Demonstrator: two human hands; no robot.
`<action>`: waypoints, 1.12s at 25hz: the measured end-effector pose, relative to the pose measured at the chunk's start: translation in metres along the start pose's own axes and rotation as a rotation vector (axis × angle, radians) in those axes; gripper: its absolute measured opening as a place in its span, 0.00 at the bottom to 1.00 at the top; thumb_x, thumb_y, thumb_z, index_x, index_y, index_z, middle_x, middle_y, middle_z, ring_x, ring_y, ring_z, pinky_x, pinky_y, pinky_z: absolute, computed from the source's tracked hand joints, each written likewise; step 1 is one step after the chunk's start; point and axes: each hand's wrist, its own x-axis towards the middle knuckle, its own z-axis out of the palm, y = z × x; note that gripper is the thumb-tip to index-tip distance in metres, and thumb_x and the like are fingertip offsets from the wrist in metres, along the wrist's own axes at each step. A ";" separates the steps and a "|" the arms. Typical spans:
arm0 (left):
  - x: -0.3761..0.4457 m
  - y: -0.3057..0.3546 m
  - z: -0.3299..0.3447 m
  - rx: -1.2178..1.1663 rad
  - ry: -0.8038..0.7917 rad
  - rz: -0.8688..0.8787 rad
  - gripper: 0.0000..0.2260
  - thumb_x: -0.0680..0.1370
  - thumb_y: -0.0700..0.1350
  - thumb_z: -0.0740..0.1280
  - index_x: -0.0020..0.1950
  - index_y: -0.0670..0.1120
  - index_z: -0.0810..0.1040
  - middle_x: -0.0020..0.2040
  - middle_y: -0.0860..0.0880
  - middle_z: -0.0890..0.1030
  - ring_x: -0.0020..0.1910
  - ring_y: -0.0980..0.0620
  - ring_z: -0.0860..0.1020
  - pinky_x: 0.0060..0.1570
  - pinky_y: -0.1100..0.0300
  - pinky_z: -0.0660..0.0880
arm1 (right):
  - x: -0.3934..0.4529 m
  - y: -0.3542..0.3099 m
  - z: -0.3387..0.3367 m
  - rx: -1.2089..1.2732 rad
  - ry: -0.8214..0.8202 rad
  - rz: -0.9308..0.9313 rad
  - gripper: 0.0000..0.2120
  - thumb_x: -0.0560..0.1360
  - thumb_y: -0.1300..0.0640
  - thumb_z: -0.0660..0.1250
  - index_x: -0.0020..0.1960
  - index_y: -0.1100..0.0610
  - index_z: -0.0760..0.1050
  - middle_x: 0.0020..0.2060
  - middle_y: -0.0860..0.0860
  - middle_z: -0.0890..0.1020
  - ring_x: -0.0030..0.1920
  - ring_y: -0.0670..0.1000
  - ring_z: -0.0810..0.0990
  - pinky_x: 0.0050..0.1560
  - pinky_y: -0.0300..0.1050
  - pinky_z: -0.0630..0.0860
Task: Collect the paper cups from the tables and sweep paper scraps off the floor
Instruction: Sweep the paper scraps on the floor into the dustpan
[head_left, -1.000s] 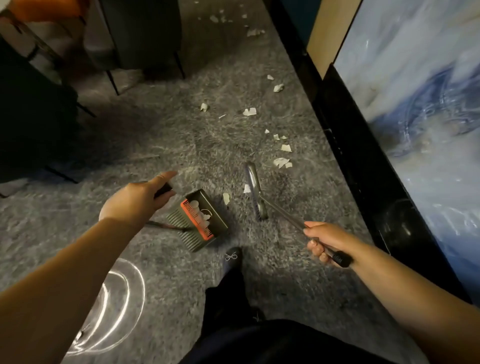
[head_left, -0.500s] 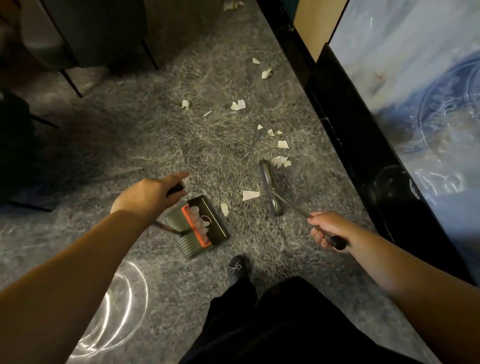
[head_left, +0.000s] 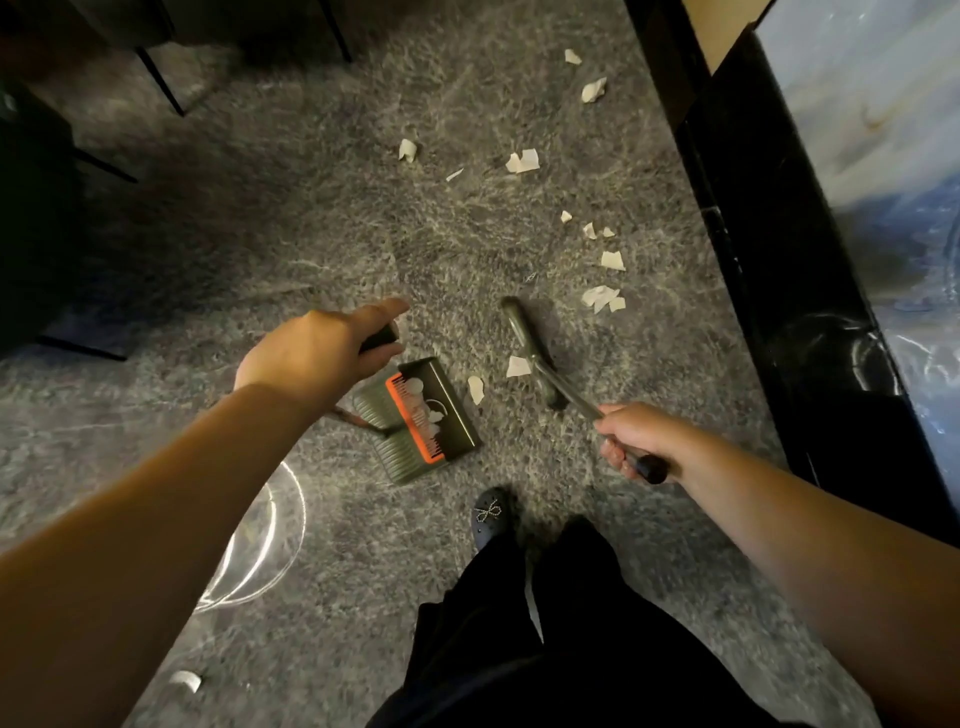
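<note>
From the head view, your left hand (head_left: 317, 348) holds the dustpan (head_left: 421, 421) handle, fingers curled around it. Your right hand (head_left: 636, 439) grips the broom (head_left: 530, 348) handle. Scraps (head_left: 600, 297) lie on the floor (head_left: 311, 218) beyond the broom, toward the black desk (head_left: 769, 234) edge.

Both bare forearms reach in from the lower corners toward the frame's centre. The left hand (head_left: 317, 348) curls around a dark handle, thumb extended forward. The right hand (head_left: 636, 436), centre right, has its fingers wrapped round a thin handle, knuckles up.
</note>
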 end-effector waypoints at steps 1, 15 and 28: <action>-0.002 0.000 0.000 0.003 0.007 -0.001 0.23 0.77 0.61 0.63 0.71 0.68 0.63 0.46 0.46 0.83 0.43 0.43 0.81 0.36 0.54 0.76 | 0.001 -0.001 0.008 0.008 -0.026 0.009 0.19 0.82 0.61 0.52 0.72 0.53 0.60 0.26 0.52 0.69 0.18 0.43 0.67 0.18 0.33 0.62; 0.011 0.021 -0.011 0.014 -0.036 -0.025 0.22 0.78 0.62 0.61 0.72 0.66 0.63 0.46 0.45 0.83 0.45 0.43 0.81 0.37 0.54 0.76 | -0.030 -0.008 0.046 0.060 -0.391 0.067 0.22 0.82 0.60 0.53 0.74 0.47 0.57 0.24 0.48 0.67 0.20 0.41 0.65 0.17 0.33 0.62; 0.011 0.037 -0.011 -0.077 -0.040 -0.082 0.22 0.78 0.60 0.63 0.71 0.68 0.63 0.48 0.47 0.82 0.45 0.46 0.80 0.40 0.54 0.77 | -0.070 -0.009 -0.031 0.082 -0.209 -0.051 0.23 0.82 0.59 0.55 0.75 0.48 0.58 0.24 0.48 0.70 0.20 0.42 0.65 0.18 0.33 0.61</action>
